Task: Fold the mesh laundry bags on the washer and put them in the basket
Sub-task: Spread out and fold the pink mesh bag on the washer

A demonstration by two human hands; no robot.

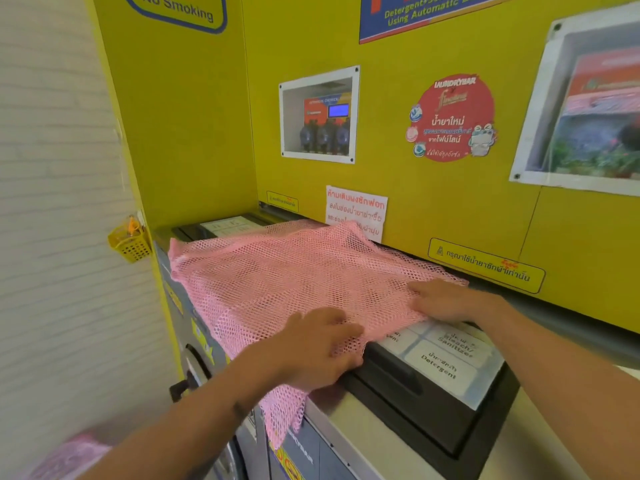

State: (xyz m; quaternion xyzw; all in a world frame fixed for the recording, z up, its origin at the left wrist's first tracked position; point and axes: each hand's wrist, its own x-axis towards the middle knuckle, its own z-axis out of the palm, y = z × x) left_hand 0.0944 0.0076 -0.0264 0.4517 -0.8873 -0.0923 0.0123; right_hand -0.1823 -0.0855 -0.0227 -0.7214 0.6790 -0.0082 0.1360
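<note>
Pink mesh bag [294,278]: spread flat on washer [363,420] top, one corner hanging over the front. Left hand [318,348] and right hand [443,301]: fingers extended flat, gripping nothing, pressing its near edge, probably smoothing before folding. Basket not identifiable.

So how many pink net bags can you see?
2. One pink mesh bag lies spread on the washer under both hands; a blurry pink one sits bottom left. More may be hidden.

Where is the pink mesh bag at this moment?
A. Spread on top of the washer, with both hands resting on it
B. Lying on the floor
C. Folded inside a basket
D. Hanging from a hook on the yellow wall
A: the pink mesh bag lies spread over the washer top, with the left hand and the right hand resting on its near edge.
</note>
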